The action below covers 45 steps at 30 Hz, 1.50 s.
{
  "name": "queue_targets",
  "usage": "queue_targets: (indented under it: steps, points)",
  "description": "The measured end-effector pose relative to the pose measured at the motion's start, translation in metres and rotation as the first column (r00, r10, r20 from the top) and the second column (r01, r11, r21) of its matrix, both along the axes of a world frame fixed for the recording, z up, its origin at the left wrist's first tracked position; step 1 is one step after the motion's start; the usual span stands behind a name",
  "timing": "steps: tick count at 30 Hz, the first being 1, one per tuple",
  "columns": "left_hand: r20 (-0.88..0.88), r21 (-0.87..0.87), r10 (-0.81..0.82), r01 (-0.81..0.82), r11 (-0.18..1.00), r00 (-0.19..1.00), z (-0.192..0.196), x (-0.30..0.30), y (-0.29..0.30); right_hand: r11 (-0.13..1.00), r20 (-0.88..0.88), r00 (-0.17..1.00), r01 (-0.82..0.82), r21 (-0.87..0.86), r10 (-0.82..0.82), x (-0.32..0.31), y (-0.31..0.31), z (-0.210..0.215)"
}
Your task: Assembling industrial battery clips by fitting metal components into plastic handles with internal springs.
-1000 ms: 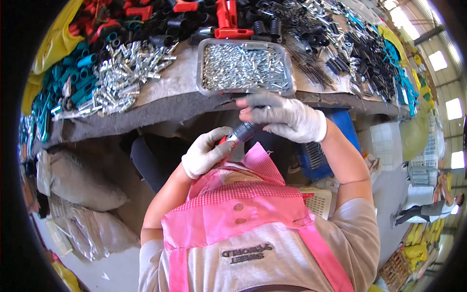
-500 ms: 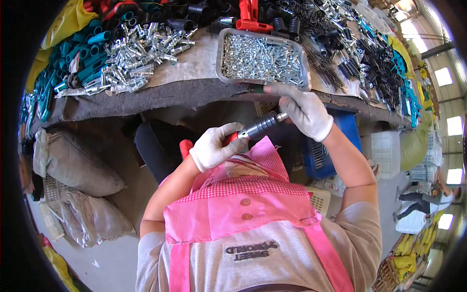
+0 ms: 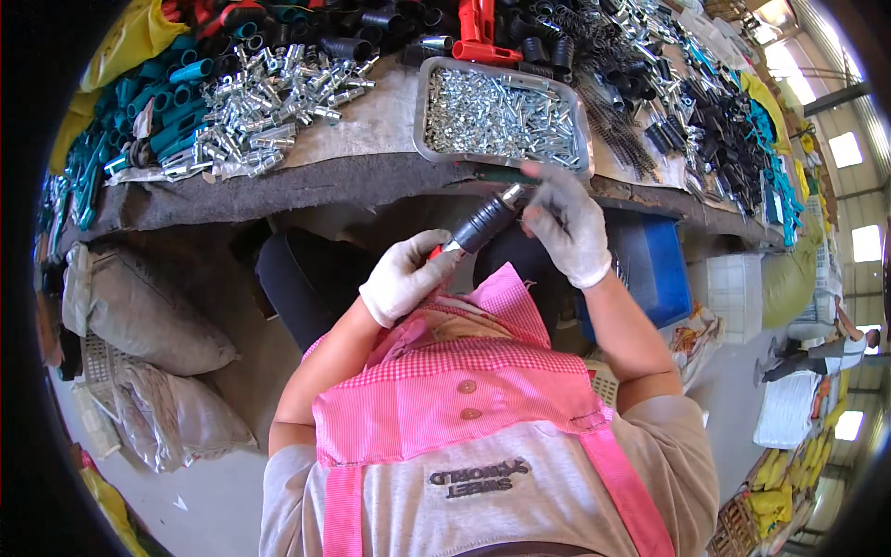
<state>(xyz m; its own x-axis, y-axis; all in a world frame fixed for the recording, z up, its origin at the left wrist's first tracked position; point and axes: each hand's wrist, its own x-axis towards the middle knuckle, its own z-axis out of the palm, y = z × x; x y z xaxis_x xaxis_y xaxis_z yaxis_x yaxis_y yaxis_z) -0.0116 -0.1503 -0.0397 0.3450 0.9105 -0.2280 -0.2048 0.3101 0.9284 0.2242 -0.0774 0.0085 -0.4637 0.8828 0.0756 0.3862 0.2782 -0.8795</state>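
Note:
My left hand [image 3: 408,277], in a white glove, is wrapped around a red-bodied tool with a ribbed black sleeve [image 3: 484,223] and a silver metal tip. The tool points up and to the right, and most of its red part is hidden by the hand and apron. Beside the tip is my gloved right hand [image 3: 571,232], its fingers apart and slightly blurred, with nothing visible in them. Just beyond it, a metal tray [image 3: 422,121] full of small silver pins lies at the bench edge.
Silver metal sleeves [image 3: 269,107] and teal housings [image 3: 176,111] are heaped on the bench's left. A red tool housing [image 3: 478,37] stands behind the tray. Springs and black parts [image 3: 715,139] lie to the right. Below are a blue bin [image 3: 654,269] and sacks [image 3: 148,316].
My right hand has moved left and slightly down, its fingers spreading near the metal tip. The tool's tip has swung upward and left in my left hand.

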Motion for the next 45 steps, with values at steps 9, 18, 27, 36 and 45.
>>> queue_targets:
  steps: [9, 18, 27, 36, 45]
  points:
    - [-0.330, 0.511, 0.404, -0.198, 0.837, 0.853, 0.007, 0.005, -0.005, 0.892, -0.881, 0.445, -0.320, -0.321, -0.158, -0.085, -0.027, -0.040]
    - [0.461, -0.275, 0.784, -0.773, 0.572, 0.416, 0.019, -0.086, 0.029, 0.890, 0.017, 0.923, -0.377, 0.255, 0.385, -0.021, -0.050, -0.020]
    - [0.069, -0.868, 0.912, -0.426, 0.255, 0.404, -0.198, -0.022, 0.051, 0.967, 0.412, 0.876, -0.199, -0.160, 0.249, -0.021, -0.054, -0.074]
    - [-0.360, -0.797, 0.493, -0.536, 0.280, 0.792, -0.376, 0.066, 0.018, 0.918, 0.745, 0.541, -0.297, -0.263, 0.389, -0.043, -0.050, -0.166]
    - [-0.336, -0.795, 0.613, -0.564, 0.222, 0.715, -0.402, 0.057, 0.034, 0.909, 0.752, 0.518, -0.312, -0.277, 0.407, -0.067, -0.020, -0.167]
